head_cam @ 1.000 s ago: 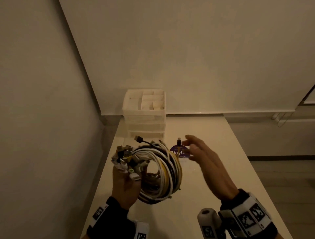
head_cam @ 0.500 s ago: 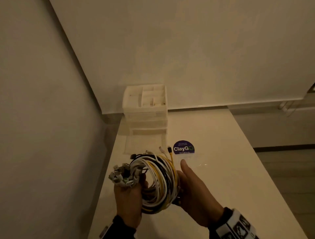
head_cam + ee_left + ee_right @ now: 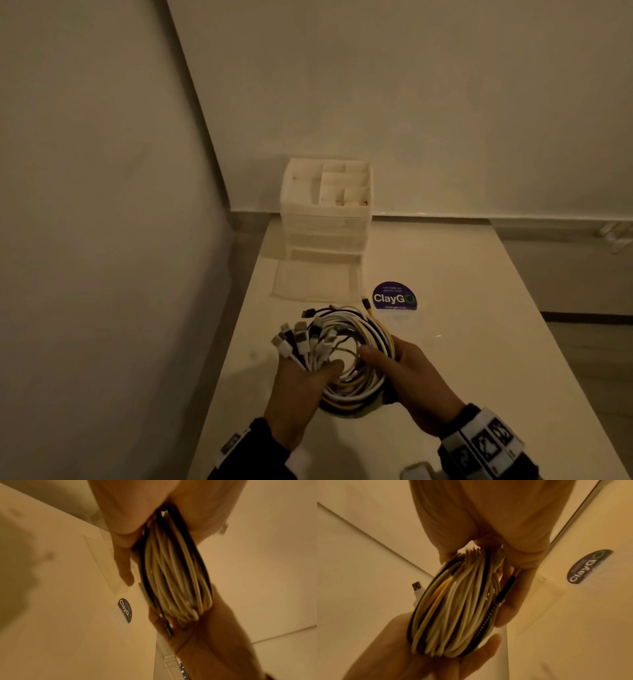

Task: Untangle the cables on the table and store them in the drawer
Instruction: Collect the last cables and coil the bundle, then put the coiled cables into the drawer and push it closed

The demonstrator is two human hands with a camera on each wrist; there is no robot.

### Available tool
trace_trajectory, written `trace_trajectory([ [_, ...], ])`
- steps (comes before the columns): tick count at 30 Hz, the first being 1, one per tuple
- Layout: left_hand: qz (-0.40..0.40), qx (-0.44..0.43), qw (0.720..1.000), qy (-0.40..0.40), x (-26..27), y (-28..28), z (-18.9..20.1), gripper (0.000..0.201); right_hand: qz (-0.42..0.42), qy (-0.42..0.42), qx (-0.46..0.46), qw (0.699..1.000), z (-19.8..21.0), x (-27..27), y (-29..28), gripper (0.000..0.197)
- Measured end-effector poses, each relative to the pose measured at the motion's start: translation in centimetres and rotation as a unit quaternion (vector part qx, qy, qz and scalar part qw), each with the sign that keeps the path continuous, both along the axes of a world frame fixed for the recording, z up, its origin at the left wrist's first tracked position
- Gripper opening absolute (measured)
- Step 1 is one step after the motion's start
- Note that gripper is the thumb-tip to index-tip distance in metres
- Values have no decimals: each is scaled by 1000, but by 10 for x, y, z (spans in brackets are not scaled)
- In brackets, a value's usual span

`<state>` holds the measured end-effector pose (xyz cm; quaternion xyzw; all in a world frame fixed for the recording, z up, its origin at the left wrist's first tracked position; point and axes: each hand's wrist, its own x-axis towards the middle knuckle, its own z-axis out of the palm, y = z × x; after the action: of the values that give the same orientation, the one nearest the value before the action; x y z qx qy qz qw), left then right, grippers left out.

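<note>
The person wears dark long sleeves that reach to both wrists. On the left wrist sits a band (image 3: 236, 445) with white panels that carry black square marker patterns. The right wrist has a wider dark band (image 3: 486, 445) with several white panels, each printed with a black square marker. Beside this band, at the lower edge of the head view, a small pale rounded part (image 3: 416, 471) shows. Both hands are bare, without gloves.

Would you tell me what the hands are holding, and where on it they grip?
Both hold the cable coil: left hand at the plug-end side, right hand on the opposite side.
</note>
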<state>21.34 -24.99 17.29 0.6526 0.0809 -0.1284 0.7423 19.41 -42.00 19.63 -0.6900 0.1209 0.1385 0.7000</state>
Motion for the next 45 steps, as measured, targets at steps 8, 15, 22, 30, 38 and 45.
trace_trajectory([
  [8,-233,-73,958,154,30,60,-5,56,16,100,48,994,-27,10,0,23],
  [15,-151,-65,978,128,73,49,-20,38,-32,170,74,982,-42,54,-8,20],
  [22,-17,-25,989,147,154,10,-25,38,-43,210,134,968,-54,150,-28,35],
  [30,6,10,978,209,257,0,-56,32,-29,289,121,949,-94,249,-29,46],
  [38,-50,2,946,319,321,12,-112,48,-17,353,42,934,-119,305,-16,32],
  [45,-71,-1,925,373,342,-2,-126,35,7,345,-88,934,-134,334,-13,22],
])
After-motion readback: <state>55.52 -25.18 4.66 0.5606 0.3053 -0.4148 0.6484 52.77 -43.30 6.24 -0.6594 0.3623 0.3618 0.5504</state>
